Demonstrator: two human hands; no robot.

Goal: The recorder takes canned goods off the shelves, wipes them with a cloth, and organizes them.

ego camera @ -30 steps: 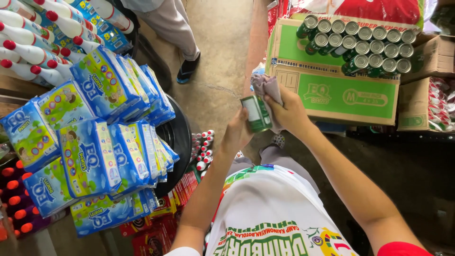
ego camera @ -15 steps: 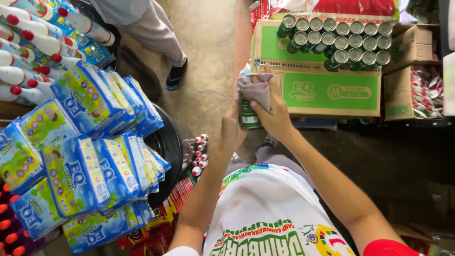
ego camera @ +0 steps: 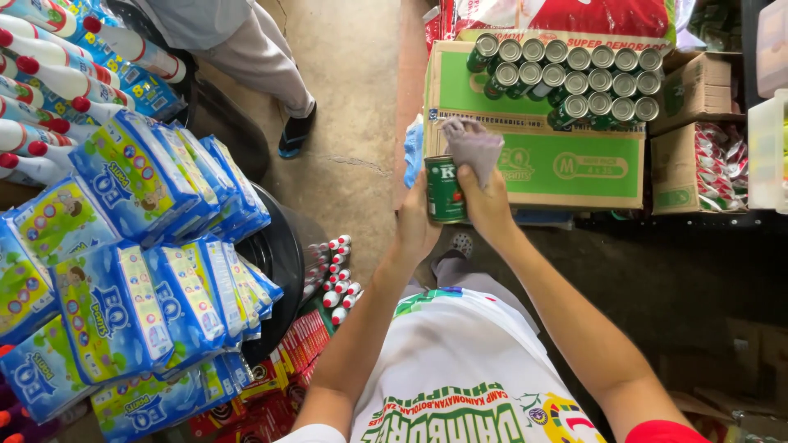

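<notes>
My left hand (ego camera: 416,223) grips a green tin can (ego camera: 444,190) held upright in front of me. Over the can's top, my right hand (ego camera: 486,205) presses a grey cloth (ego camera: 470,148). Just beyond the hands lies a green and brown cardboard box (ego camera: 566,160) with several green cans (ego camera: 574,78) lying in rows on its top.
Blue packs of diapers (ego camera: 139,262) are stacked at the left over a black tub (ego camera: 279,254). White bottles with red caps (ego camera: 49,74) line the far left. Another person's legs (ego camera: 263,66) stand on the concrete floor. Cardboard boxes (ego camera: 698,131) sit at the right.
The hands with the can and cloth stayed together; the cloth has moved from the can's side up over its top, and the can now stands upright.
</notes>
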